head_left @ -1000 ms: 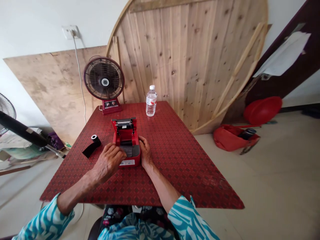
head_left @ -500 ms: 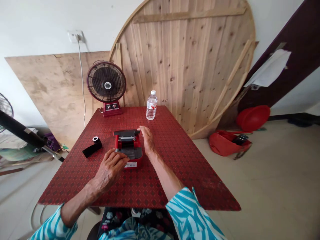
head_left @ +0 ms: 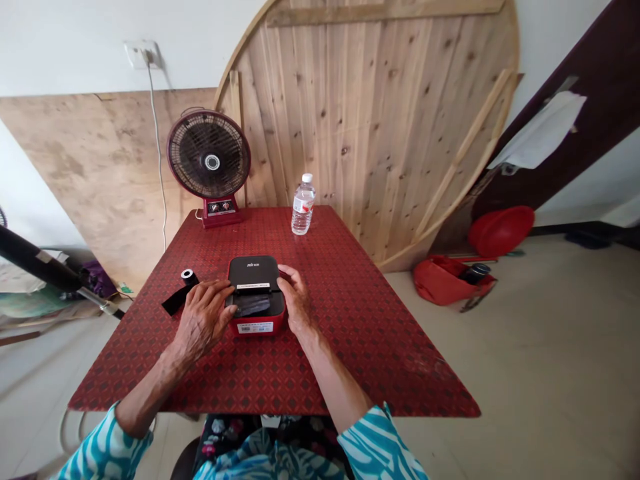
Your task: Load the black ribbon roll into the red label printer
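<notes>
A small red label printer (head_left: 257, 307) with a black lid (head_left: 254, 272) sits in front of me, its lid lowered. A dark, glossy strip (head_left: 253, 305) lies across its front, coming from under the lid's edge. My left hand (head_left: 204, 317) grips the printer's left side, the thumb near the strip and the fingers by the lid's edge. On the opposite side, my right hand (head_left: 296, 299) holds the right edge, with the thumb on the lid's corner. Just left of the printer is a roll of black tape (head_left: 189, 277) with a white core, its loose end unrolled; my left fingers partly cover it.
The printer stands on a table (head_left: 340, 360) with a red patterned cover. Toward the back are a maroon fan (head_left: 210, 163) and a water bottle (head_left: 303, 207). A round wooden board (head_left: 375, 133) leans on the wall. A red bag (head_left: 450, 280) lies on the floor to the right.
The printer's lid was raised and now lies down over the inside. My left hand has moved from the front to the left side; my right hand has come down along the right side.
</notes>
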The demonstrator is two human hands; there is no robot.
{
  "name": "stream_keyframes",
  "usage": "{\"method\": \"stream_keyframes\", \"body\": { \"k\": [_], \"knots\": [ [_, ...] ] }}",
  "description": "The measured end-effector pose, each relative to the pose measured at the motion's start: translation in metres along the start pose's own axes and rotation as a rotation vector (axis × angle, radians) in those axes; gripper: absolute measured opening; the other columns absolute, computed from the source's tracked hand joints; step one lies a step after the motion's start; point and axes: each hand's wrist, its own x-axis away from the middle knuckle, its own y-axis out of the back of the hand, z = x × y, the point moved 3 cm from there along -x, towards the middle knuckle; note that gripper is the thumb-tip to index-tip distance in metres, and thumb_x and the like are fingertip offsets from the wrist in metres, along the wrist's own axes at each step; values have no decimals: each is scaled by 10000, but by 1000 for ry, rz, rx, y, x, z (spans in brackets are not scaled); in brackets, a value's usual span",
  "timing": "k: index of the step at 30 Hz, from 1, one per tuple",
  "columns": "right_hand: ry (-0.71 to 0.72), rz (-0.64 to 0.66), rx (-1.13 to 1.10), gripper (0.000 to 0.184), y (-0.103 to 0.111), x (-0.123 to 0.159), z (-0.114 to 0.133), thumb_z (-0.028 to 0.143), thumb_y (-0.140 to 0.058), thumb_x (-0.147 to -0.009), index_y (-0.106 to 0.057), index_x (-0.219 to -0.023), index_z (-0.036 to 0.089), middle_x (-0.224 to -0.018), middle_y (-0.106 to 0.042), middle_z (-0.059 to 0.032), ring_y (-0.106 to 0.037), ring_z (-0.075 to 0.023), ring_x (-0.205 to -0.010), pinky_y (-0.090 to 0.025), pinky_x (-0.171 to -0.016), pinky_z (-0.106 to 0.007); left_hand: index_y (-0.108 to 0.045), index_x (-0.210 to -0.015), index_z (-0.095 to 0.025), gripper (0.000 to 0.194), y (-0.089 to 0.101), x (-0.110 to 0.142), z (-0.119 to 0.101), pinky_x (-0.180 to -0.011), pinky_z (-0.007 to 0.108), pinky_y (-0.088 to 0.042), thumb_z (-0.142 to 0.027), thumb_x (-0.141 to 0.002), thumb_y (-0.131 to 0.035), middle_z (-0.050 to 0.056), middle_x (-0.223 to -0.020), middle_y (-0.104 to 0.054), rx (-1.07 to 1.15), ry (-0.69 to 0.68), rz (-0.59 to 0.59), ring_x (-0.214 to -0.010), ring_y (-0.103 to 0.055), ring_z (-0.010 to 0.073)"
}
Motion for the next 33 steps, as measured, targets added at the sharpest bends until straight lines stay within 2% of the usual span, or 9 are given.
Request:
{"method": "stream_keyframes", "body": {
  "k": [4,7,9,11,14,16,21,27,33],
  "knots": [
    [41,54,11,337,1,1,2,306,-606,-729,-631,-1063,268,-1159,-675,-19,-606,-217,-1100,-438,-997,-405,-635,-1142,-187,278,-2,2,-1,-1009,457,-359,-272,-950,-453,105,-1160,-679,17,-5,-4,-1115,-561,261],
    [42,66,-19,342,1,3,0,304,-603,-741,-624,-1082,274,-1149,-681,-14,-608,-212,-1102,-437,-998,-395,-655,-1119,-205,284,-3,5,4,-1006,446,-379,-292,-952,-443,99,-1164,-676,163,72,11,-1102,-579,248],
    [26,47,-33,351,1,4,-5,345,-608,-761,-619,-1105,278,-1139,-686,-12,-611,-214,-1090,-445,-976,-388,-648,-1143,-196,321,-6,10,11,-997,419,-410,-335,-960,-424,106,-1203,-654,376,229,24,-1127,-579,238],
    [10,10,-41,374,2,6,-14,424,-594,-787,-615,-1130,276,-1147,-683,-13,-608,-218,-1081,-451,-946,-379,-619,-1199,-186,371,-13,18,20,-1002,397,-424,-400,-947,-451,109,-1257,-628,635,476,18,-1181,-560,243],
    [-47,-43,-75,429,4,9,-27,529,-566,-791,-629,-1112,252,-1118,-696,-19,-618,-221,-1029,-466,-880,-361,-599,-1241,-185,506,-29,24,30,-984,389,-443,-484,-832,-615,110,-1267,-634,1026,806,-51,-1174,-577,283],
    [-77,-52,-98,435,5,11,-32,544,-577,-779,-640,-1092,248,-1101,-704,-18,-621,-221,-1010,-470,-844,-344,-609,-1231,-179,583,-38,21,31,-954,384,-460,-462,-733,-725,114,-1218,-663,1230,908,-76,-1116,-614,296],
    [-70,-44,-103,377,6,11,-33,501,-588,-785,-654,-1071,265,-1095,-708,-7,-616,-218,-1014,-470,-805,-322,-621,-1197,-163,638,-43,5,30,-909,362,-475,-307,-607,-815,114,-1176,-681,1376,963,-62,-1097,-623,298],
    [-70,-78,-87,366,7,8,-38,488,-590,-780,-666,-1051,255,-1051,-710,-16,-613,-220,-994,-468,-809,-329,-601,-1211,-184,625,-45,1,31,-862,335,-489,-243,-616,-780,74,-1090,-707,1446,965,-4,-1050,-639,276],
    [-46,-67,-71,364,7,10,-38,482,-566,-807,-655,-1076,252,-1124,-689,-29,-597,-226,-1043,-469,-826,-335,-617,-1191,-197,585,-48,2,29,-856,312,-495,-229,-625,-762,84,-1199,-665,1466,930,-13,-1112,-609,279]
  ]
}}
